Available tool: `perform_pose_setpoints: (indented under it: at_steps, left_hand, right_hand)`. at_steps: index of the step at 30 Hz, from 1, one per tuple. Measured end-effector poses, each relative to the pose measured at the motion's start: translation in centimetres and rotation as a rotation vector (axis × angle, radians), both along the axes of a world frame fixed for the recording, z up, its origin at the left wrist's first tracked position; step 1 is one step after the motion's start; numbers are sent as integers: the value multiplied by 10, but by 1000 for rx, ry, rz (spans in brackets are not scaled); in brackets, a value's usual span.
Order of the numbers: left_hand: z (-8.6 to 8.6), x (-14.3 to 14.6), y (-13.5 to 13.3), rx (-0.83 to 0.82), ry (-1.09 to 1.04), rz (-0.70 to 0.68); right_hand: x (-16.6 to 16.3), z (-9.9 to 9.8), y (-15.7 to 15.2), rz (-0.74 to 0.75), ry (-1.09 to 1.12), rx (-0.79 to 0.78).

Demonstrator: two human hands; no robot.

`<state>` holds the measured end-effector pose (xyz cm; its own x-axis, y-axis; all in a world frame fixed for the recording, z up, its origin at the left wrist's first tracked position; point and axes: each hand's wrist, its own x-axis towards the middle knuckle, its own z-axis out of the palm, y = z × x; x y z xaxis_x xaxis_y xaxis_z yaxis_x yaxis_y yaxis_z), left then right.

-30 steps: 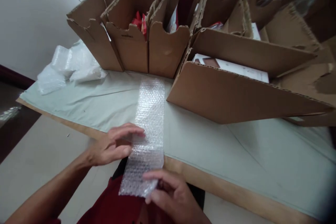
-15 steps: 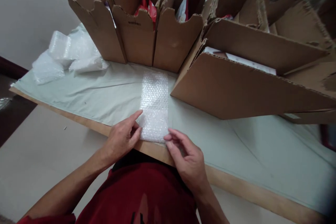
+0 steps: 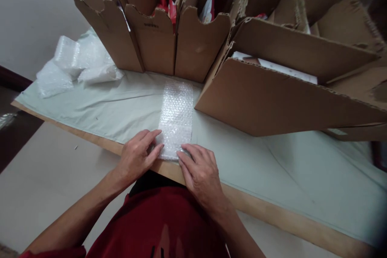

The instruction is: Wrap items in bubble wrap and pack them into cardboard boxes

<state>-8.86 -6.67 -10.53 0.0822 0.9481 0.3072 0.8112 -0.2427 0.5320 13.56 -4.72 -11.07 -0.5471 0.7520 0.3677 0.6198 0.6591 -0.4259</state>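
Note:
A long strip of bubble wrap [image 3: 177, 113] lies flat on the pale green cloth [image 3: 115, 109] that covers the table, running from the near edge toward the cardboard boxes. My left hand [image 3: 137, 157] rests on the strip's near left corner with its fingers stretched out flat. My right hand [image 3: 198, 169] presses on the near right corner, its fingers also flat and slightly apart. Neither hand grips anything; both lie on the strip's folded near end.
Several tall open cardboard boxes [image 3: 157, 36] with red and white packets inside stand at the back. A large low cardboard box [image 3: 281, 96] lies to the right. A heap of bubble wrap [image 3: 72, 64] sits at the far left. The table's wooden edge [image 3: 272, 217] runs near me.
The strip's near end, which hung over the table edge a second ago, is now folded up onto the table. Both hands have moved onto it and flattened out.

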Motion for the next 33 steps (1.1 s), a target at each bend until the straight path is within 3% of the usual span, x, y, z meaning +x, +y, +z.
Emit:
perform_pose_setpoints:
  at_steps: [6,13,19,24,26,29,33]
  left_hand:
    - [8,1,-13,65,-73,-213]
    - [7,5,-13,-43,-189,-103]
    - [0,5,-8,56,-93,-17]
    - [-9,5,-5,61,-17,31]
    - [-10,5,-4,54,-22,46]
    - [-8,4,-5,69,-55,42]
    - [-1,2,-11,124,-100,-103]
  right_hand:
    - [-1,12,5,38,103,-108]
    - [-5,6,17,-33,163,-313]
    - [-14,-1,23,-113,90,-231]
    - [-4,7,12,-159,43,5]
    - [1,11,8,-89,-9,59]
    - [4,14,9,63,-89,20]
    - [4,16,16,116,-14,-56]
